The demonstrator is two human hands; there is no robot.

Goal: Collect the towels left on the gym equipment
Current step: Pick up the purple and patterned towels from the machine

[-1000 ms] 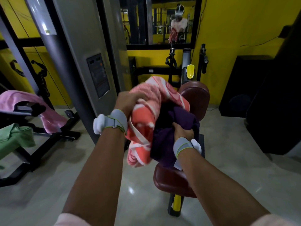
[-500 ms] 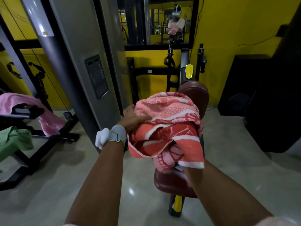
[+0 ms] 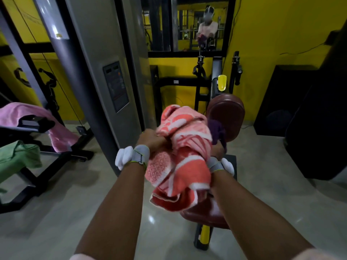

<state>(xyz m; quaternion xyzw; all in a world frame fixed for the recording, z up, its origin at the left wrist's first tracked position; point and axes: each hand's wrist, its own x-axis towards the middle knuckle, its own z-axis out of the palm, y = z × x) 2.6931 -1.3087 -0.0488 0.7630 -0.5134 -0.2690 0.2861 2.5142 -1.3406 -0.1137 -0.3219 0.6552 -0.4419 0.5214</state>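
Note:
An orange and white patterned towel (image 3: pixel 185 151) is bunched up between my two arms, above the maroon seat (image 3: pixel 204 216) of a gym machine. My left hand (image 3: pixel 152 139) grips its left side with curled fingers. My right hand (image 3: pixel 217 150) is mostly hidden behind the bundle and holds it from the right. A dark purple towel (image 3: pixel 217 131) peeks out behind the orange one, near my right hand. A pink towel (image 3: pixel 37 121) lies draped over a bench at far left. Below it a green towel (image 3: pixel 17 159) hangs on the same equipment.
A grey weight-stack column (image 3: pixel 105 72) stands just left of my hands. The maroon backrest (image 3: pixel 228 113) rises behind the bundle. Black speaker boxes (image 3: pixel 293 98) line the right wall. A mirror (image 3: pixel 187 23) hangs on the yellow wall ahead. The floor is pale tile.
The orange towel has been gathered tighter between my hands and hangs lower. The purple towel shows again behind it, and my right wrist has come back into view.

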